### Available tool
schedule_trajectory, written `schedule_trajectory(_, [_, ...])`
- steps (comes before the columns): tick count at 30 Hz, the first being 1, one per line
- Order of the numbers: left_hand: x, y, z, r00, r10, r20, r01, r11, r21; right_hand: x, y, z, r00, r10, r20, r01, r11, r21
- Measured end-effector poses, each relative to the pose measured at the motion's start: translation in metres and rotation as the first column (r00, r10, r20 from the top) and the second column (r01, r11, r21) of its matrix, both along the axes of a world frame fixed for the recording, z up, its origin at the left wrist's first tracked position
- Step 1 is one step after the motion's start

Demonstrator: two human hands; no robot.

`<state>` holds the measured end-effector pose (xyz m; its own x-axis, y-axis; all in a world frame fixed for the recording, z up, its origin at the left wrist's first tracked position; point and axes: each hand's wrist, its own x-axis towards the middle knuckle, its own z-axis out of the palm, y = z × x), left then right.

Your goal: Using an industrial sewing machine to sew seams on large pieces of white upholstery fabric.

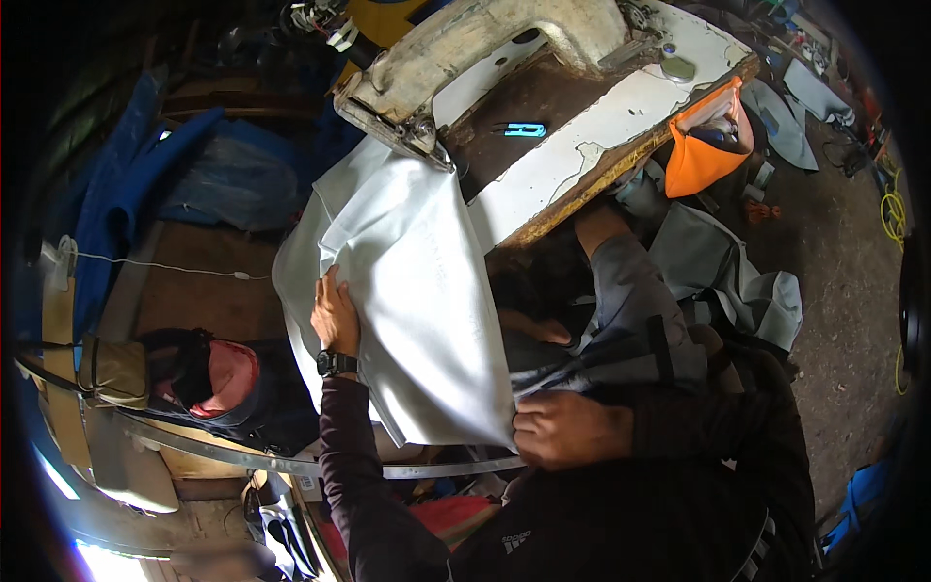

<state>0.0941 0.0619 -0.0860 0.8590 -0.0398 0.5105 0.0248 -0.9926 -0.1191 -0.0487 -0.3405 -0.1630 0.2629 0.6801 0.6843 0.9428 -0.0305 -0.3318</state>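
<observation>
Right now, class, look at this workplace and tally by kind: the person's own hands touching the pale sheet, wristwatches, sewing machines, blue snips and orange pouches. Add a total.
Left hand and right hand, touching the pale sheet: 2
Wristwatch: 1
Sewing machine: 1
Blue snips: 1
Orange pouch: 1
Total: 6

The left hand point(336, 312), with a black watch point(337, 364) at its wrist, lies against the left part of a pale grey sheet point(427, 291), while the right hand point(570, 431) grips its lower right corner. The sheet's upper end lies by the needle end of a worn sewing machine point(495, 48). On the machine's table point(572, 160) lie small blue snips point(524, 129), and an orange pouch point(690, 167) hangs from its edge.
</observation>
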Motion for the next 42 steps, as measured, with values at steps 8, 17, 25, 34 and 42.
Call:
schedule_trajectory(8, [-0.011, -0.001, 0.005, 0.989, -0.068, 0.134, 0.095, 0.974, -0.208, 0.056, -0.01, -0.044, 0.505, 0.27, -0.82, -0.039, 0.956, 0.291])
schedule_trajectory(17, [-0.021, -0.011, 0.014, 0.998, 0.028, 0.051, -0.014, 0.965, -0.262, 0.113, 0.039, -0.04, 0.277, 0.12, -0.954, 0.327, 0.921, 0.21])
schedule_trajectory(25, [-0.01, -0.047, 0.053, 0.908, -0.144, 0.393, 0.03, 0.959, 0.281, 0.08, 0.054, -0.017, 0.631, 0.116, -0.767, 0.395, 0.803, 0.446])
schedule_trajectory(34, [0.05, -0.177, 0.016, 0.767, -0.619, -0.169, 0.571, 0.778, -0.263, 0.05, 0.032, -0.01, 0.456, 0.007, -0.89, 0.327, 0.929, 0.175])
schedule_trajectory(42, [0.009, -0.189, -0.023, 0.624, -0.718, -0.31, 0.654, 0.696, -0.295, 0.049, 0.024, -0.033, 0.311, 0.041, -0.95, 0.234, 0.965, 0.118])
